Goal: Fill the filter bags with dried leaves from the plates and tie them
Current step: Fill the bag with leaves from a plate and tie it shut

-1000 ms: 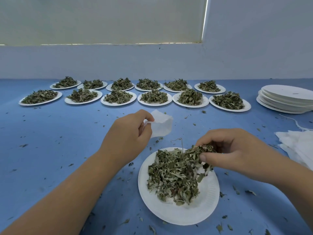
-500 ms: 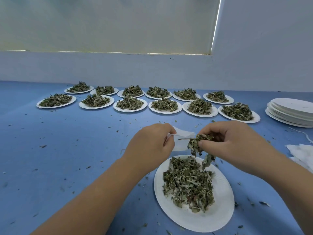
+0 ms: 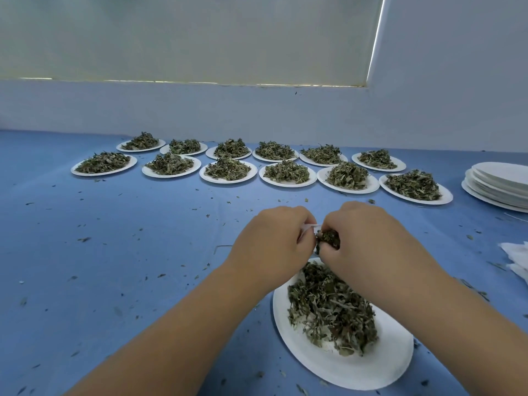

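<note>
Through the head camera I see the left hand [image 3: 274, 241] pinching the white filter bag [image 3: 310, 226] — only a sliver shows — while the right hand [image 3: 371, 241] grips a clump of dried leaves [image 3: 328, 241] against it, above the near plate [image 3: 343, 370] on the blue bench [image 3: 128, 252]. Twelve heaped plates [image 3: 228, 170] sit farther back.

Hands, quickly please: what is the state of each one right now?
Left hand: closed, pinching the white filter bag.
Right hand: closed, gripping a clump of dried leaves.
</note>
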### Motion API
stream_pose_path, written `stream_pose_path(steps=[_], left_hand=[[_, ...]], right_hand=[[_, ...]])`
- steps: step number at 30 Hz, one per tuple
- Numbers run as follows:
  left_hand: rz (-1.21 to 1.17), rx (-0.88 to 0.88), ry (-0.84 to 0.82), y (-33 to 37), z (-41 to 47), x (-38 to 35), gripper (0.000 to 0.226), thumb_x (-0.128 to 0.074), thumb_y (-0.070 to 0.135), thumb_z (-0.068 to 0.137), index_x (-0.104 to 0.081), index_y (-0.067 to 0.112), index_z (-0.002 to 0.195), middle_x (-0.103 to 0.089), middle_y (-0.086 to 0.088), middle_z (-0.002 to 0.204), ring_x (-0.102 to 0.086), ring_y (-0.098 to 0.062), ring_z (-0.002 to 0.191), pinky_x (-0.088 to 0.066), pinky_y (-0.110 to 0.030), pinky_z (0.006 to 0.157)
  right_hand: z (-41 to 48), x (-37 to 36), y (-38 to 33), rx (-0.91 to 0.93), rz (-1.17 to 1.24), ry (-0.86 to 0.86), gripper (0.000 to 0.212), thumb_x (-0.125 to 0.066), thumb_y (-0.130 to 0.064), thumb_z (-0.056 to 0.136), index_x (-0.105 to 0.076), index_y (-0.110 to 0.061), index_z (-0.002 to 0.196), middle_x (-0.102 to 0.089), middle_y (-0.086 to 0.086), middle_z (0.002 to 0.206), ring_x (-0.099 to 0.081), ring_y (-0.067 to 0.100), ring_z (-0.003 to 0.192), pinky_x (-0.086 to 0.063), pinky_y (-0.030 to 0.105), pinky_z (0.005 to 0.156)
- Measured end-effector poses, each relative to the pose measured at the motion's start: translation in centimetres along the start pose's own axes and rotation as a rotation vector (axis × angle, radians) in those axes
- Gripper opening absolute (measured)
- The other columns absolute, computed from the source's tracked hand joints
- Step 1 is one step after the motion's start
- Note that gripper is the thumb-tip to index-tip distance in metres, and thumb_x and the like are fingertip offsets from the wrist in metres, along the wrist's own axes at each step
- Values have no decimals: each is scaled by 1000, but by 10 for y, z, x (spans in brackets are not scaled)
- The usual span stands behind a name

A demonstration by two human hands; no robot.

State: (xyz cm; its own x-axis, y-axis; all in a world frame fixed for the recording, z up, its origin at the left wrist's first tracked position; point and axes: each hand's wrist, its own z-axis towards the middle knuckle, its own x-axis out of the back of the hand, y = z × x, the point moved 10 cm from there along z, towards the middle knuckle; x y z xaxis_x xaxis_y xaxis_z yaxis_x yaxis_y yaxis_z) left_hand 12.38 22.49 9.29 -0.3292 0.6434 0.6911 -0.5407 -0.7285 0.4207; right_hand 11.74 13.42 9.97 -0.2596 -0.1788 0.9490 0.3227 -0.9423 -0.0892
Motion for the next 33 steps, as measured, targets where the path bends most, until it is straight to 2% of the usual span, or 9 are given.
stream_pose_path(steps=[4, 7, 11, 15, 17, 21, 25, 29, 33], left_hand=[[-54, 46, -9, -4, 0, -5, 14, -54, 20, 90, -69, 18, 90, -39, 13, 57, -43, -6, 60, -46, -33, 60], [-89, 78, -13, -7, 0, -7, 12, -56, 21, 91, -68, 19, 90, -41, 12, 57, -43, -5, 60, -44, -31, 60], [-148, 132, 7, -14, -2, -8, 11, -59, 21, 89, -67, 24, 83, -44, 12, 53, -44, -3, 55, -40, -26, 55], [-225, 185, 0, -18, -2, -13, 14, -60, 19, 87, -67, 27, 77, -49, 18, 51, -46, 0, 52, -31, -12, 50], [-242, 198, -2, -19, -3, -13, 15, -59, 17, 85, -67, 27, 77, -50, 20, 52, -46, 0, 52, -32, -11, 49], [-268, 214, 15, -21, -3, -10, 17, -59, 17, 84, -68, 29, 75, -51, 17, 51, -46, -1, 49, -33, -11, 48], [-309, 243, 29, -24, -3, -10, 17, -61, 17, 83, -69, 28, 75, -50, 7, 51, -42, -3, 46, -34, -12, 48], [-347, 255, 8, -24, -3, -14, 20, -61, 14, 84, -68, 30, 72, -51, -2, 53, -40, -3, 45, -33, -9, 47], [-357, 239, 2, -23, -2, -13, 25, -62, 16, 86, -65, 35, 70, -53, -7, 56, -39, -4, 45, -34, -9, 47]], right_hand=[[-3, -5, 2, 25, 7, 38, 14, -52, -36, 89, -62, -26, 89, -38, -8, 80, -51, 16, 76, -45, 32, 64], [-7, -1, 5, 40, 80, 84, 17, -59, -40, 87, -59, -30, 100, -46, -11, 84, -49, 11, 78, -43, 28, 64], [-13, 8, 8, 37, 174, 146, 17, -67, -36, 83, -54, -30, 92, -42, -14, 74, -43, 1, 68, -29, 16, 53], [-11, 0, 5, 40, 144, 133, 13, -61, -33, 89, -63, -23, 98, -46, -8, 88, -49, 13, 77, -40, 28, 66], [-11, -2, 6, 39, 164, 125, 18, -61, -34, 90, -64, -23, 104, -45, -6, 92, -51, 15, 80, -43, 30, 69], [-18, 10, 5, 65, 286, 207, 12, -65, -27, 86, -62, -23, 97, -42, -11, 86, -47, 8, 72, -40, 26, 64], [-17, 11, 3, 80, 285, 232, 2, -64, -21, 88, -62, -19, 87, -47, -7, 82, -49, 14, 74, -43, 31, 66], [-13, 2, 3, 85, 253, 186, 11, -59, -22, 91, -71, -23, 93, -52, -3, 85, -51, 18, 76, -44, 33, 66], [-15, 8, 6, 111, 281, 253, 15, -61, -21, 91, -76, -21, 90, -55, -1, 83, -51, 19, 74, -42, 32, 61]])
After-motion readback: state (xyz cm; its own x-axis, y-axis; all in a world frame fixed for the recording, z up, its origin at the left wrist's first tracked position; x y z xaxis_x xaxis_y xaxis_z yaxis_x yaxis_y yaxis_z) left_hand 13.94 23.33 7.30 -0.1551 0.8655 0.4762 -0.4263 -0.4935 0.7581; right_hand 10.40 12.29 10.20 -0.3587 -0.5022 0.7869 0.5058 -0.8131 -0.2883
